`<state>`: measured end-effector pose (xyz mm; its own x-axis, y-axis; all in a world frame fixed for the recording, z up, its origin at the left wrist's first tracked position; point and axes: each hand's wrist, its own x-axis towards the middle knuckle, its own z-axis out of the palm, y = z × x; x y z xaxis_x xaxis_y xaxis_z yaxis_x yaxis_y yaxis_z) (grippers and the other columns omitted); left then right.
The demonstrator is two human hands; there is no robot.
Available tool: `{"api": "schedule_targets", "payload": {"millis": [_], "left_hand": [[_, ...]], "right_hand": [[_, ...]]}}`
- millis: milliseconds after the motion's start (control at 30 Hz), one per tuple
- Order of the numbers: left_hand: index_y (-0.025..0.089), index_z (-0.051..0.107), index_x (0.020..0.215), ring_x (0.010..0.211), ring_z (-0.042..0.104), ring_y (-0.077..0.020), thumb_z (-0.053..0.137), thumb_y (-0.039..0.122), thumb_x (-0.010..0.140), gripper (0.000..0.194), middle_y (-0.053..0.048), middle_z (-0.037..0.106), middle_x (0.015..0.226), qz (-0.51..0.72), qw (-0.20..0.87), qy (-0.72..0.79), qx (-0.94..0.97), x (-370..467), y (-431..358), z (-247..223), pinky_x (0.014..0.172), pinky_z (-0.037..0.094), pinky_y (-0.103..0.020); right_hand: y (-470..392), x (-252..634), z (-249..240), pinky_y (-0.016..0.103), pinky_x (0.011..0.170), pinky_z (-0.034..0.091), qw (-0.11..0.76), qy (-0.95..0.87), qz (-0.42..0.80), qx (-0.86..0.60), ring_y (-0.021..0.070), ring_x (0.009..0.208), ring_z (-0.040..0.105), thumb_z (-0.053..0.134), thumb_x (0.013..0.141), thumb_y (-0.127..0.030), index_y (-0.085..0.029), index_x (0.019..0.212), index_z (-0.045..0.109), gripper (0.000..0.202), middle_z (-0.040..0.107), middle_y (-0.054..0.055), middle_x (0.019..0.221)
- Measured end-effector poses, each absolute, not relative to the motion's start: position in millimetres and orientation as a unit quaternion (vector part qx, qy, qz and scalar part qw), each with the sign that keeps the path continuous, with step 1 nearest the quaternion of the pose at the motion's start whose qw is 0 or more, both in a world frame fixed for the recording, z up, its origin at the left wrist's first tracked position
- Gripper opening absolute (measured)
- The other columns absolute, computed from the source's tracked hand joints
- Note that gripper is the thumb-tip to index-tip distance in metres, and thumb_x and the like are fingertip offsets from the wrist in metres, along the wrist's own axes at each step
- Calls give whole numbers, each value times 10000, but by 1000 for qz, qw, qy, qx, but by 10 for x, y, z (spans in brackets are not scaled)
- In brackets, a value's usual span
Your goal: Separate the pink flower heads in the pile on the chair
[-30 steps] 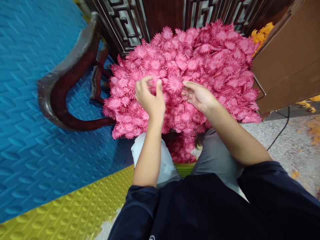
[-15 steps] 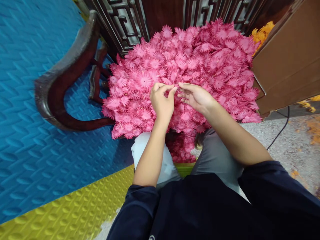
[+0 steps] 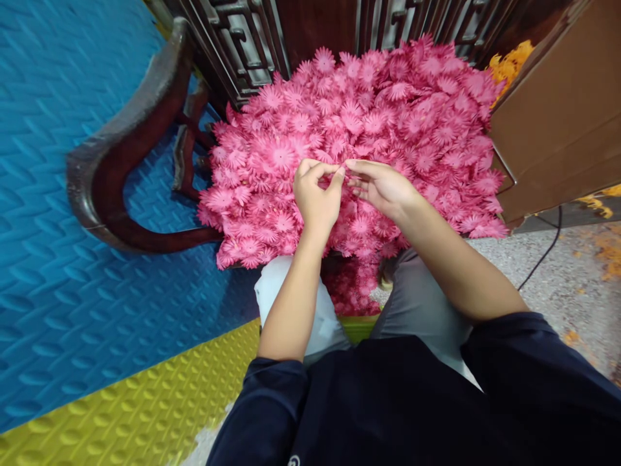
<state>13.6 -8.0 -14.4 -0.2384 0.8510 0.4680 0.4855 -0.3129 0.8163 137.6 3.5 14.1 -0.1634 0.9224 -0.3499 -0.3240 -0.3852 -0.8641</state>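
Note:
A broad heap of pink artificial flowers (image 3: 301, 123) with thin, pointed petals lies in front of me. Over its near middle, my left hand (image 3: 317, 197) is closed in a pinch, thumb against forefinger. My right hand (image 3: 385, 189) meets it from the right, fingertips drawn together and almost touching the left ones. Whatever is between the fingertips is tiny and blends into the pink behind it, so I cannot make it out.
To the left, a dark carved wooden chair arm (image 3: 121, 149) curves over blue matting (image 3: 43, 259). Brown cardboard (image 3: 557, 110) stands at the right, with orange petals (image 3: 512, 68) behind it. A black cable (image 3: 546, 252) runs along the speckled floor. More pink flowers (image 3: 352, 288) lie between my knees.
Both hands have shifted very slightly to the right, keeping their fingertips close together. The flower heap looks the same.

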Motion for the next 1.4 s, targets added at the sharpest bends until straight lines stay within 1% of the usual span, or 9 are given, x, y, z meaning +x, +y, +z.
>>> {"api": "schedule_targets", "payload": {"millis": [233, 467, 667, 800, 933, 1033, 1167, 1267, 1400], "left_hand": [[233, 668, 717, 822, 574, -168, 669, 399, 794, 183, -24, 610, 797, 551, 145, 561, 600, 146, -97, -108, 823, 468, -317], [204, 622, 693, 723, 556, -118, 656, 229, 812, 127, -1, 592, 750, 584, 224, 546, 558, 137, -48, -130, 716, 458, -246], [202, 492, 674, 703, 518, -112, 589, 208, 846, 198, 4, 518, 744, 594, 269, 534, 538, 161, -31, -187, 703, 450, -237], [209, 455, 676, 701, 508, -125, 568, 294, 864, 235, -2, 485, 742, 605, 282, 513, 540, 170, -29, -217, 700, 440, -256], [213, 444, 687, 729, 512, -133, 511, 451, 892, 321, -10, 477, 752, 600, 250, 523, 551, 147, -12, -235, 725, 447, -269], [214, 433, 696, 737, 511, -140, 457, 583, 875, 410, -13, 471, 749, 616, 222, 526, 543, 99, 6, -239, 730, 446, -285], [221, 425, 707, 695, 480, -142, 393, 715, 817, 507, -6, 439, 709, 649, 210, 516, 518, 40, 20, -227, 710, 434, -296], [222, 425, 709, 689, 478, -140, 372, 739, 804, 529, -5, 439, 703, 640, 212, 523, 521, 25, 20, -225, 707, 435, -294], [221, 460, 735, 736, 523, -145, 372, 689, 841, 488, -14, 488, 743, 612, 209, 538, 540, 34, 18, -242, 730, 450, -291]], "right_hand": [[60, 1420, 130, 202, 690, 510, 458, -356, 675, -456, 42, 627, 582, 679, 766, -201, -187, 789, 688, 29, 669, -36, 758], [94, 1422, 40, 194, 687, 517, 456, -377, 682, -430, 52, 645, 586, 735, 736, -279, -193, 803, 692, 117, 685, -28, 769], [69, 1383, 52, 214, 703, 516, 452, -371, 679, -445, 59, 659, 594, 713, 757, -290, -201, 807, 681, 107, 687, -27, 799], [61, 1355, 74, 198, 661, 490, 456, -354, 679, -454, 48, 614, 563, 633, 802, -211, -186, 802, 657, 35, 673, -34, 778], [111, 1389, 63, 186, 628, 456, 470, -330, 658, -488, 47, 586, 534, 570, 822, -174, -181, 772, 597, 57, 609, -46, 691], [171, 1467, 49, 192, 639, 466, 477, -317, 643, -508, 56, 601, 538, 557, 839, -227, -191, 771, 562, 77, 580, -48, 675], [202, 1532, 47, 208, 663, 497, 481, -319, 637, -511, 67, 639, 561, 595, 829, -316, -208, 803, 558, 118, 607, -37, 732], [192, 1518, 36, 221, 676, 503, 473, -322, 636, -518, 76, 660, 571, 629, 800, -341, -213, 813, 557, 147, 623, -30, 759], [182, 1479, 10, 251, 701, 504, 474, -343, 615, -529, 79, 658, 569, 662, 748, -345, -207, 780, 549, 182, 618, -27, 768]]}}
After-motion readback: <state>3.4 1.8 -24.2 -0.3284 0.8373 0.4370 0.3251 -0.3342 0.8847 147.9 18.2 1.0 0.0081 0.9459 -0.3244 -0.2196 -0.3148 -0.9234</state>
